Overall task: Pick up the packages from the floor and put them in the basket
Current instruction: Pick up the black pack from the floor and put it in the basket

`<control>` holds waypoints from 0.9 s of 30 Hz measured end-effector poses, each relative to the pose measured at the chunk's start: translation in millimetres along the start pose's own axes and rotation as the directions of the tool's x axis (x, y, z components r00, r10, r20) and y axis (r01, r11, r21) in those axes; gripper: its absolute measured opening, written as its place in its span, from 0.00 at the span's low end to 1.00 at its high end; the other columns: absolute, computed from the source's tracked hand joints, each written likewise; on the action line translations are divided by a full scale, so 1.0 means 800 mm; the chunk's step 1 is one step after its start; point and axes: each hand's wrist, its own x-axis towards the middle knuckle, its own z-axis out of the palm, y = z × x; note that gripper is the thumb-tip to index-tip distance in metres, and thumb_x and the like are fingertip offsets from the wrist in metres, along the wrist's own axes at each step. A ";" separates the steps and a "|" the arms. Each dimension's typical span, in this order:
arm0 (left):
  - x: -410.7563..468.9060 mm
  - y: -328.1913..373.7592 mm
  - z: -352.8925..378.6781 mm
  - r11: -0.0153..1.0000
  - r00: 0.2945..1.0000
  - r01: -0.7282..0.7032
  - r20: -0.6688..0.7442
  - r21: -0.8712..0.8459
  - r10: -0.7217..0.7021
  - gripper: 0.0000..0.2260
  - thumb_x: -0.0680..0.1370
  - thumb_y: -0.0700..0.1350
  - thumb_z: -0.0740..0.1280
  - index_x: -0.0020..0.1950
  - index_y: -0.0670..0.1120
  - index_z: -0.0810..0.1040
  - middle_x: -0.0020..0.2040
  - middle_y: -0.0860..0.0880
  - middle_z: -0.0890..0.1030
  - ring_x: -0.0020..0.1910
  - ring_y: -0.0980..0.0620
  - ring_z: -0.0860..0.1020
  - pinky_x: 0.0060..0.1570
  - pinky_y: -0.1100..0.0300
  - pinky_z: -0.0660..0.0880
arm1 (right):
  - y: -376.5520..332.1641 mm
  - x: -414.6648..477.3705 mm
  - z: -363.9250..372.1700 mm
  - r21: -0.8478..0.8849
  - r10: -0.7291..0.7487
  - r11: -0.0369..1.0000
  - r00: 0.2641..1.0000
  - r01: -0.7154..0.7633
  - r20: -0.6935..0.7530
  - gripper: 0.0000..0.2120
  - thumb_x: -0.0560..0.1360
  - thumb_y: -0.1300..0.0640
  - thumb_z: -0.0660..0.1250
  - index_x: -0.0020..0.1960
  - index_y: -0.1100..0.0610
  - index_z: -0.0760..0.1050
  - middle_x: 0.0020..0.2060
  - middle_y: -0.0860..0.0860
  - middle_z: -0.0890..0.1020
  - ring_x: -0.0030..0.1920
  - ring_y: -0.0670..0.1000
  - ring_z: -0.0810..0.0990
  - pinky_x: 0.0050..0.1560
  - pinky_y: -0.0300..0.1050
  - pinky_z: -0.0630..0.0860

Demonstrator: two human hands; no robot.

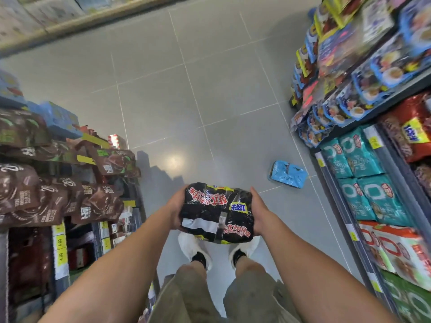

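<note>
1. Nearest, above the white shoes, the black package was held off the floor between both hands. The left grip was clamped on its left edge and the right grip on its right edge.
2. It looked like a bulky multi-pack in glossy, crinkled black film, with red lettering, yellow trim and a taped band.
3. Squeezed only from the sides, that slick film could probably slide out and drop.
4. Farther right, the blue package lay on the floor beside the right shelves, where it risked being kicked or left behind.
5. No basket showed.
</note>
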 end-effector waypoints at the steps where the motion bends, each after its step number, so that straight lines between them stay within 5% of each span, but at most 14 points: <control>1: 0.001 0.005 0.013 1.000 1.000 -0.006 0.013 0.014 0.005 0.36 0.71 0.70 0.66 0.67 0.44 0.81 0.62 0.38 0.82 0.59 0.35 0.82 0.62 0.35 0.75 | -0.002 -0.008 -0.012 0.020 -0.006 1.000 1.000 0.006 0.000 0.42 0.78 0.25 0.50 0.56 0.60 0.84 0.49 0.66 0.86 0.55 0.65 0.83 0.62 0.60 0.76; 5: -0.001 0.028 0.100 0.983 0.998 -0.061 0.042 0.173 0.055 0.28 0.75 0.65 0.65 0.60 0.42 0.82 0.57 0.37 0.85 0.45 0.38 0.85 0.48 0.42 0.81 | 0.001 -0.039 -0.086 0.157 -0.012 0.988 1.000 0.016 -0.029 0.43 0.77 0.24 0.50 0.55 0.61 0.84 0.47 0.66 0.87 0.53 0.64 0.84 0.59 0.60 0.77; 9: 0.004 0.046 0.179 0.939 0.989 -0.016 0.145 0.344 -0.036 0.35 0.68 0.63 0.73 0.68 0.43 0.79 0.66 0.37 0.80 0.63 0.33 0.79 0.67 0.32 0.70 | 0.020 -0.057 -0.154 0.339 -0.030 0.939 0.997 0.054 -0.076 0.44 0.77 0.24 0.50 0.61 0.60 0.83 0.50 0.66 0.86 0.56 0.65 0.84 0.64 0.63 0.77; 13: 0.045 0.068 0.249 0.823 0.990 -0.019 0.126 0.568 -0.064 0.36 0.69 0.67 0.71 0.69 0.45 0.80 0.67 0.38 0.80 0.65 0.32 0.78 0.69 0.30 0.66 | 0.050 -0.072 -0.206 0.538 -0.049 0.836 0.992 0.106 -0.120 0.44 0.78 0.24 0.49 0.61 0.60 0.83 0.49 0.65 0.87 0.54 0.64 0.84 0.59 0.61 0.78; 17: 0.028 0.059 0.341 0.679 0.987 -0.036 0.134 0.734 -0.092 0.29 0.71 0.65 0.70 0.61 0.44 0.84 0.57 0.40 0.85 0.57 0.37 0.83 0.64 0.38 0.75 | 0.098 -0.081 -0.240 0.730 -0.016 0.666 0.981 0.153 -0.191 0.44 0.74 0.21 0.55 0.61 0.58 0.83 0.52 0.64 0.86 0.55 0.66 0.85 0.65 0.66 0.76; 22: 0.032 0.010 0.432 0.413 0.979 -0.060 0.135 0.909 -0.155 0.32 0.68 0.65 0.73 0.64 0.44 0.83 0.63 0.39 0.82 0.63 0.35 0.80 0.69 0.35 0.69 | 0.181 -0.084 -0.268 0.908 0.015 0.382 0.981 0.172 -0.192 0.42 0.72 0.22 0.59 0.61 0.58 0.84 0.52 0.63 0.87 0.54 0.66 0.86 0.64 0.66 0.77; 27: 0.027 -0.088 0.499 0.168 0.986 -0.059 0.084 0.984 -0.143 0.31 0.70 0.67 0.69 0.61 0.44 0.85 0.57 0.39 0.85 0.57 0.36 0.83 0.66 0.35 0.73 | 0.291 -0.096 -0.289 0.970 -0.028 0.122 0.978 0.209 -0.207 0.37 0.80 0.29 0.56 0.52 0.62 0.83 0.41 0.64 0.87 0.46 0.63 0.85 0.48 0.58 0.80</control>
